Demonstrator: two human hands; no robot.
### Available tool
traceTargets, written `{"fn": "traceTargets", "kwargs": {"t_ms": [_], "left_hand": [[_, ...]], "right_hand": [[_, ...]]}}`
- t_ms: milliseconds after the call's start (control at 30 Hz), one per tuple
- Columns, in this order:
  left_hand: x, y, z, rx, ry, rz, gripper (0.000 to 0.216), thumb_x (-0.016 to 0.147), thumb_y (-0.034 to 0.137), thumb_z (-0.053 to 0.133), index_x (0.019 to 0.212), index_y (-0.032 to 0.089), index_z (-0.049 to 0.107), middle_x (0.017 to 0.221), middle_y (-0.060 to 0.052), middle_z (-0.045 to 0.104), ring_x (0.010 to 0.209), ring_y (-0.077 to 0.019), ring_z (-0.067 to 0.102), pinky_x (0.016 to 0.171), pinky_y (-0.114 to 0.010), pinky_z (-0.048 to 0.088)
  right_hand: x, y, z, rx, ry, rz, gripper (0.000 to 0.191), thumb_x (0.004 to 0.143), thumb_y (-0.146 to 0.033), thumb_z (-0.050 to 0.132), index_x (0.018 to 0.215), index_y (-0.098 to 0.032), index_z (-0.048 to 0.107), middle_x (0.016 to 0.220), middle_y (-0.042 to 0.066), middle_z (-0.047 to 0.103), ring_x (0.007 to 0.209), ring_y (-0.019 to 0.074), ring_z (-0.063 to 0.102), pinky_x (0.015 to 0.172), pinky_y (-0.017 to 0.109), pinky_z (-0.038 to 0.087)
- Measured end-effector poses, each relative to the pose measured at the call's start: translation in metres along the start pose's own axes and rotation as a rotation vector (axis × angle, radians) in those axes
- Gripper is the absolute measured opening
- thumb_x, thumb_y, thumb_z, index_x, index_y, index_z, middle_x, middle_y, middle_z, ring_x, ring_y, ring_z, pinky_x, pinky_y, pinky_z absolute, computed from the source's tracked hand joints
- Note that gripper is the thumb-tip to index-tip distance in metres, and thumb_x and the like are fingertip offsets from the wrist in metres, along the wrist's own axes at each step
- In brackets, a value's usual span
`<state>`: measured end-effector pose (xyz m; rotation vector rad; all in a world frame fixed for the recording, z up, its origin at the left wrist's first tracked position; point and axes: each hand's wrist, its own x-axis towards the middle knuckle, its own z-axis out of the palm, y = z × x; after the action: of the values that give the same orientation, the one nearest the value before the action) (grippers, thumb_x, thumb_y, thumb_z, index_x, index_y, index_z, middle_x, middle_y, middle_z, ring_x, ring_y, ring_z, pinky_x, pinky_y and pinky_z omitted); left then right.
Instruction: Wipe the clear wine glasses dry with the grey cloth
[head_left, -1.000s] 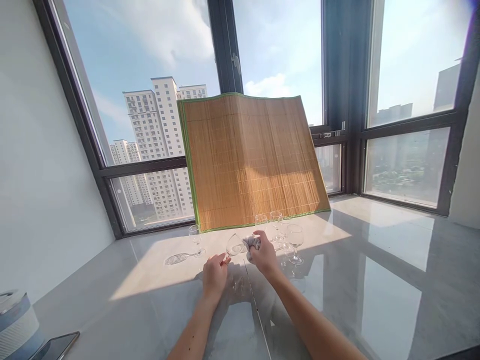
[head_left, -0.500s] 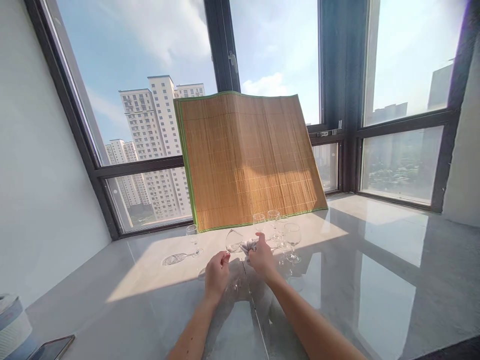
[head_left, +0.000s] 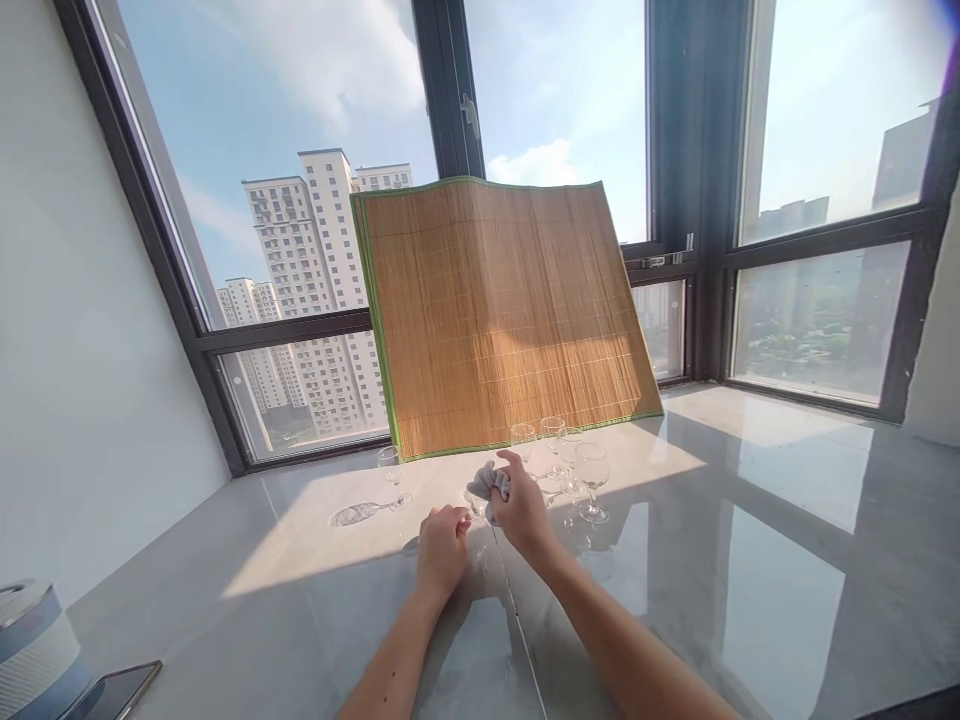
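Observation:
My left hand (head_left: 442, 545) is closed around the stem of a clear wine glass (head_left: 475, 503), whose bowl is mostly hidden between my hands. My right hand (head_left: 520, 508) is closed on a small grey cloth (head_left: 490, 480) pressed against that glass. Several other wine glasses (head_left: 591, 478) stand just right of my right hand. One more glass (head_left: 390, 471) stands alone to the left, beside its bright reflection on the stone counter (head_left: 750, 560).
A bamboo mat (head_left: 504, 315) with green edging leans against the dark window frame (head_left: 450, 90) behind the glasses. At the near left edge lie a phone (head_left: 116, 690) and a white and blue round container (head_left: 34, 650). A white wall bounds the left side.
The glass bowl has dropped lower and is now hidden between my hands. My right hand lifted the cloth up over it. My left hand shifted slightly right.

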<state>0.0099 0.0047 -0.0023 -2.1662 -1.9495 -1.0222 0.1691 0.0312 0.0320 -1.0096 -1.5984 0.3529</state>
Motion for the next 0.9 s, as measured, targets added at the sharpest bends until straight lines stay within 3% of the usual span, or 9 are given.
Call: {"fn": "traceTargets", "kwargs": {"t_ms": [267, 400, 633, 900], "left_hand": [[0.004, -0.006, 0.007, -0.014, 0.037, -0.185, 0.025, 0.092, 0.026, 0.042, 0.08, 0.022, 0.063, 0.094, -0.007, 0.063, 0.094, -0.0225, 0.053, 0.085, -0.034, 0.04], [0.006, -0.006, 0.007, -0.046, -0.036, -0.264, 0.031, 0.094, 0.028, 0.038, 0.078, 0.022, 0.064, 0.085, -0.005, 0.066, 0.093, -0.0229, 0.054, 0.082, -0.033, 0.038], [0.005, 0.0, 0.002, -0.069, -0.113, -0.217, 0.024, 0.09, 0.026, 0.044, 0.08, 0.02, 0.066, 0.086, -0.005, 0.07, 0.095, -0.0237, 0.056, 0.08, -0.032, 0.036], [0.003, -0.003, 0.008, -0.166, -0.14, -0.144, 0.016, 0.083, 0.025, 0.051, 0.083, 0.019, 0.066, 0.082, -0.005, 0.069, 0.089, -0.021, 0.058, 0.078, -0.03, 0.038]], "right_hand": [[0.01, -0.005, -0.019, 0.097, 0.24, 0.198, 0.044, 0.08, -0.023, 0.047, 0.124, -0.021, 0.044, 0.095, 0.005, 0.064, 0.079, 0.0185, 0.06, 0.07, 0.03, 0.046], [0.008, -0.002, -0.016, 0.121, 0.203, 0.224, 0.044, 0.079, -0.024, 0.049, 0.123, -0.021, 0.045, 0.094, 0.005, 0.064, 0.077, 0.0177, 0.06, 0.07, 0.03, 0.046], [0.004, -0.004, -0.009, 0.142, 0.141, 0.158, 0.046, 0.08, -0.021, 0.049, 0.125, -0.024, 0.043, 0.096, 0.004, 0.065, 0.079, 0.0175, 0.061, 0.07, 0.029, 0.046], [0.001, -0.023, -0.016, 0.19, 0.099, 0.065, 0.045, 0.077, -0.017, 0.051, 0.121, -0.024, 0.043, 0.094, 0.002, 0.065, 0.077, 0.0164, 0.06, 0.072, 0.029, 0.047]]}}
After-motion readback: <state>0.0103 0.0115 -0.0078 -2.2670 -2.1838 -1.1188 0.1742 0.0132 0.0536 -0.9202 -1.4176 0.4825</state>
